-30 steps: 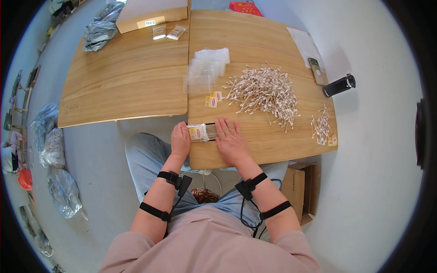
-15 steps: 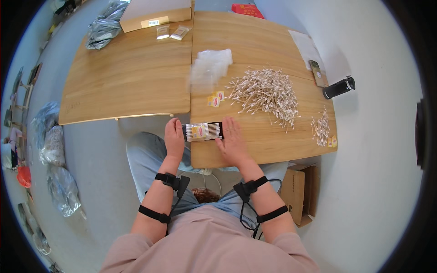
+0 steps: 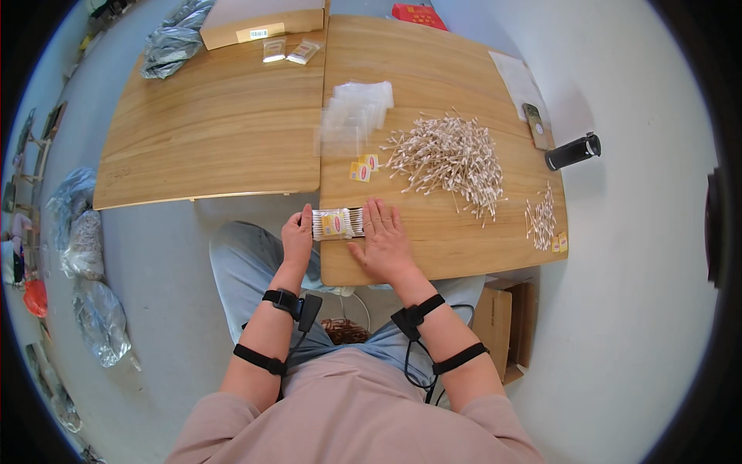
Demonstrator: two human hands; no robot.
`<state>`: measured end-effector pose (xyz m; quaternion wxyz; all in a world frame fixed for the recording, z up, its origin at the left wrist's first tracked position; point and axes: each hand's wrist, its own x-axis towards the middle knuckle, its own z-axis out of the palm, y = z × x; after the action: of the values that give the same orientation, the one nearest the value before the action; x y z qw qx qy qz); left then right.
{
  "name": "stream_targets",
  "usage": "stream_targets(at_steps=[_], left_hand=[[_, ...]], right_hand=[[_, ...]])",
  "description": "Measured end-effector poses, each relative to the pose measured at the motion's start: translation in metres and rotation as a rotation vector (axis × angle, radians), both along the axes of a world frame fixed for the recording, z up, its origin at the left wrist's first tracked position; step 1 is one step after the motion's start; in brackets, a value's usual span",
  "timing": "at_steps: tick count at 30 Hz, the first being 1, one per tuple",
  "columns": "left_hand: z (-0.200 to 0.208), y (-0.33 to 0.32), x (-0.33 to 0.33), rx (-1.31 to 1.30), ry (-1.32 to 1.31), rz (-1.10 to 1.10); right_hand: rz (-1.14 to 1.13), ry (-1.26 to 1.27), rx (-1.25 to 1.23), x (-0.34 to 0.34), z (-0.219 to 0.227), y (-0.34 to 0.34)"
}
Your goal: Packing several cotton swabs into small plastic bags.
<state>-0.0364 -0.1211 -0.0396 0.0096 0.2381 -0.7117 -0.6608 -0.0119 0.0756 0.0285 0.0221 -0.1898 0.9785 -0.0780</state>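
A row of cotton swabs [image 3: 357,223] with a yellow card [image 3: 333,224] on it lies in a narrow black tray, which spans the table's near left corner. My left hand [image 3: 297,238] is closed at the tray's left end, its fingers curled in and partly hidden. Over the right end my right hand [image 3: 385,241] lies flat, fingers stretched out and thumb apart, covering part of the tray. Just beyond are a few more yellow cards [image 3: 360,171]. A large heap of loose cotton swabs [image 3: 452,158] spreads to the right.
Clear plastic bags [image 3: 355,112] lie farther back. A smaller swab pile [image 3: 541,219], a phone [image 3: 534,120] and a black bottle [image 3: 573,151] are along the right edge. Two filled packs [image 3: 274,50] lie by a cardboard box [image 3: 263,22]. An open carton [image 3: 506,321] stands below the table.
My left hand's fingers have curled in at the tray's end. My right hand has shifted slightly left and covers more of the tray's right end. The view has moved a little.
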Motion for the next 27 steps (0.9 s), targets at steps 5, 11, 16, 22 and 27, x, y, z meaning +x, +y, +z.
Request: stream_targets(at_steps=[5, 11, 16, 22, 27], left_hand=[[0.0, 0.005, -0.001, -0.065, 0.038, -0.029], [0.007, 0.012, 0.0, -0.153, 0.122, -0.008], [0.009, 0.009, 0.001, -0.208, 0.135, -0.008], [0.018, -0.006, 0.0, -0.31, 0.174, -0.046], [0.02, -0.036, 0.0, -0.113, 0.104, 0.05]], right_hand=[[-0.008, 0.015, -0.053, 0.002, -0.002, -0.016], [-0.059, 0.026, -0.07, 0.006, -0.004, -0.026], [-0.076, 0.024, -0.075, 0.007, -0.003, -0.03], [-0.091, 0.003, -0.1, 0.007, -0.004, -0.028], [-0.081, 0.046, -0.095, 0.007, -0.003, -0.031]])
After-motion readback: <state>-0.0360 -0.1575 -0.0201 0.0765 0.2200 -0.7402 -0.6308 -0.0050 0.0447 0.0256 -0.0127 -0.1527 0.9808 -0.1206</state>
